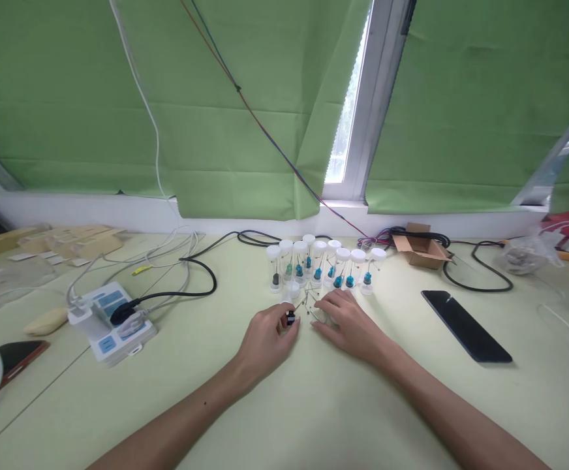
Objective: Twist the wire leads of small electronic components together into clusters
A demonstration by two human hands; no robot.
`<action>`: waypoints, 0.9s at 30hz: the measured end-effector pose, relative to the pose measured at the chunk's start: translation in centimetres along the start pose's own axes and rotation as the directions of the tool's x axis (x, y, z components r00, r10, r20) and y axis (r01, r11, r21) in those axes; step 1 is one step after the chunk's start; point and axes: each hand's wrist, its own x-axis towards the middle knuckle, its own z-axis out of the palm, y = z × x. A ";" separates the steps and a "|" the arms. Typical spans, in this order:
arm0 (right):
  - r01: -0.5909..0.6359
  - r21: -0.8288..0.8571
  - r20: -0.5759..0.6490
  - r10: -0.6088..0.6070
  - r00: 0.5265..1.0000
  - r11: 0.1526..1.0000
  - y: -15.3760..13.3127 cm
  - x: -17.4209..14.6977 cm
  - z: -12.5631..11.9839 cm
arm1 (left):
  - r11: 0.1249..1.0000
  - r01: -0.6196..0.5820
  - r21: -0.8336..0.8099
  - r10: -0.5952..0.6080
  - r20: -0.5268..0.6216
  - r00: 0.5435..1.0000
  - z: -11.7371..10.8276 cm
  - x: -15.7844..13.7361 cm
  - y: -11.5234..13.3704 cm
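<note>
My left hand [271, 331] pinches a small black piece [290, 318] between thumb and fingertips, just above the table. A white cap [293, 290] shows right behind those fingers. To the right, my right hand [346, 323] rests low with fingers curled over something whitish, mostly hidden by the palm. Several thin metal rods with small ends [308, 301] lie loose between the two hands. Behind both hands stands a cluster of clear tubes [318, 264] with white caps; most hold teal-blue pieces with thin stems, one a dark piece and one a green piece.
A white power strip [113, 323] with plugs and cables sits at left, near a red-edged phone [8, 369]. A black phone [465, 326] lies at right. Behind it are an open cardboard box [420, 251], a black cable [480, 287] and a plastic bag [522, 256].
</note>
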 end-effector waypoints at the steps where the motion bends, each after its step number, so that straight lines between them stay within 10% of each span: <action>1: -0.002 -0.001 0.008 0.002 1.000 1.000 0.0 0.0 0.0 | 1.000 0.000 0.003 0.000 -0.001 1.000 0.0 0.0 0.0; 27: 0.098 0.009 0.088 -0.098 0.991 0.995 -1.8 1.0 1.6 | 0.979 0.050 0.200 -0.062 0.054 0.997 -0.8 -0.3 0.5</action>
